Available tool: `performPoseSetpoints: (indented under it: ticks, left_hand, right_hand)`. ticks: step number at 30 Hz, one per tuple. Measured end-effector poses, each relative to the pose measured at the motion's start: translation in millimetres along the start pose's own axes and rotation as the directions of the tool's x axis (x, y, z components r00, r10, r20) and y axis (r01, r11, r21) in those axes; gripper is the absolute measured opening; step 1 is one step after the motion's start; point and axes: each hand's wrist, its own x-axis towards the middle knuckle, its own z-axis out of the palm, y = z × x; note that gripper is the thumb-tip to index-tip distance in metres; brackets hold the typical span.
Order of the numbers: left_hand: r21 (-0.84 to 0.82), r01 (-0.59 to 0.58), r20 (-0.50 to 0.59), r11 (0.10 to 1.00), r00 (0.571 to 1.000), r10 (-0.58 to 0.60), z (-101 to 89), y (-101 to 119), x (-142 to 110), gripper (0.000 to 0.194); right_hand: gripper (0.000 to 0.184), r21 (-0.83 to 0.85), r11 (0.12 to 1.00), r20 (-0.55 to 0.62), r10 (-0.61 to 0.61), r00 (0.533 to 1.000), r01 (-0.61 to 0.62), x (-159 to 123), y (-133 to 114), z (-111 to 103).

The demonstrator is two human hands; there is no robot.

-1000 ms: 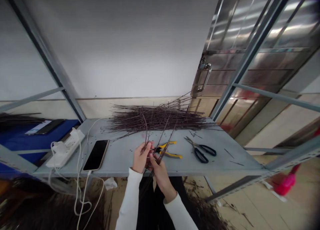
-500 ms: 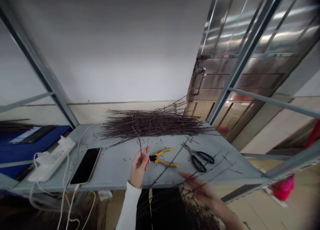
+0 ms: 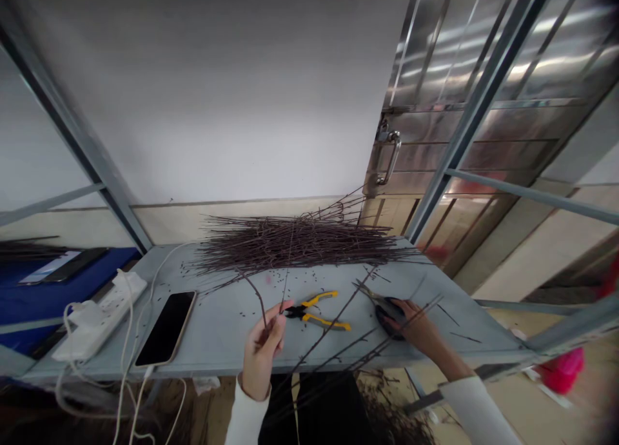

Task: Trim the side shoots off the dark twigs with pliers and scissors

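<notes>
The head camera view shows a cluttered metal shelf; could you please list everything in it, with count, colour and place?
metal shelf: one, grey, across the middle of the view
twig pile: one, dark brown, at the shelf's back
pliers: one, yellow and black, on the shelf's front
scissors: one, black-handled, right of the pliers
smartphone: one, black, left on the shelf
power strip: one, white, at the shelf's left end
steel door: one, silver, back right
loose twig: one, dark brown, pinched in the left hand
left hand: one, front centre
right hand: one, on the scissors
</notes>
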Motion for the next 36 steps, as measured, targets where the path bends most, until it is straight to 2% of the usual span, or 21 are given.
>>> performPoseSetpoints:
  ticks: [5,8,10,13,15,16,19,21,25,29,36]
  left_hand:
    - [-0.004,0.003,0.002,1.000,1.000,-0.003,-4.4,4.4,-9.8,0.041]
    - [-0.022,0.019,0.028,1.000,0.999,-0.018,-4.0,9.7,-15.8,0.040]
    - [-0.041,0.022,0.045,0.999,0.999,-0.020,-2.4,14.0,-19.8,0.040]
    - [-0.065,0.033,0.057,0.997,0.998,-0.029,1.6,20.4,-25.2,0.039]
    - [-0.064,0.041,0.060,0.997,0.997,-0.037,4.6,24.7,-28.3,0.040]
    - [-0.057,0.046,0.063,0.997,0.997,-0.042,6.1,27.1,-29.7,0.041]
    - [-0.023,0.076,0.074,0.997,0.994,-0.075,9.7,35.1,-34.1,0.046]
    - [-0.005,0.098,0.083,0.995,0.992,-0.097,11.5,40.7,-36.9,0.048]
    - [0.006,0.104,0.074,0.995,0.992,-0.104,14.5,49.2,-41.4,0.047]
    - [0.015,0.087,0.053,0.996,0.995,-0.088,16.8,51.9,-43.3,0.048]
    - [0.046,0.128,0.020,0.991,0.991,-0.129,22.4,54.1,-47.7,0.050]
  right_hand:
    - [0.017,0.011,1.000,0.049,0.028,0.998,-0.029,14.7,-7.1,-17.2]
    - [0.022,0.052,0.997,0.035,0.058,0.998,-0.059,27.3,-18.5,-29.0]
    - [0.029,0.102,0.992,0.022,0.075,0.997,-0.077,34.7,-35.0,-35.6]
    - [0.039,0.287,0.956,0.045,0.048,0.998,-0.059,41.2,-78.2,-44.3]
    - [0.042,0.538,0.841,0.098,-0.002,0.995,-0.052,41.6,-115.9,-50.7]
    - [0.044,0.608,0.791,0.120,-0.006,0.993,-0.068,40.6,-135.1,-54.3]
    - [0.046,0.722,0.688,0.202,-0.110,0.973,-0.073,33.5,-183.1,-65.1]
    - [0.044,0.761,0.646,0.270,-0.224,0.936,-0.065,26.9,-201.6,-71.4]
    - [0.040,0.765,0.644,0.355,-0.420,0.835,-0.001,14.9,-212.9,-83.2]
    - [0.035,0.705,0.701,0.403,-0.518,0.754,0.105,6.1,-218.1,-98.7]
    - [0.036,0.661,0.744,0.458,-0.503,0.733,0.098,-1.7,-228.9,-115.7]
